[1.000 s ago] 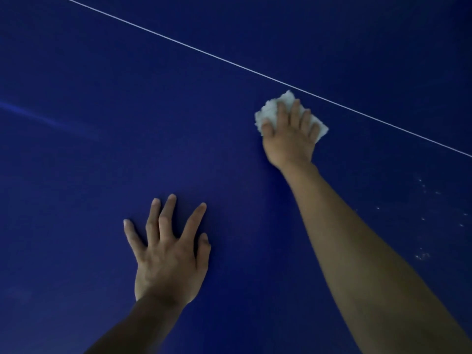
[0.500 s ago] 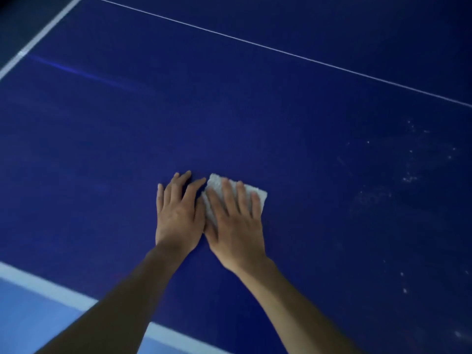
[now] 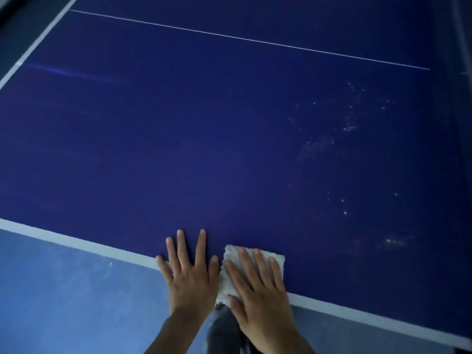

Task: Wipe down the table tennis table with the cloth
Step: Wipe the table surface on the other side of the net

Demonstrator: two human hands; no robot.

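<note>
The dark blue table tennis table point(image 3: 204, 149) fills most of the view, its white-edged near border running from left to lower right. A folded white cloth point(image 3: 231, 274) lies flat at that near edge. My right hand point(image 3: 258, 292) presses down on the cloth with straight, spread fingers. Just left of it, my left hand point(image 3: 190, 274) lies flat on the table edge, fingers spread, thumb touching the cloth's side. Pale dusty specks point(image 3: 319, 145) dot the right part of the surface.
A thin white centre line point(image 3: 255, 41) crosses the far part of the table. The white left border point(image 3: 38, 42) runs up at the far left. Light blue floor point(image 3: 63, 302) lies below the near edge. A dark band point(image 3: 463, 98) edges the table's right side.
My right hand dragged the cloth from near the centre line back to the near edge. My left hand slid back with it, and both now sit side by side at the border.
</note>
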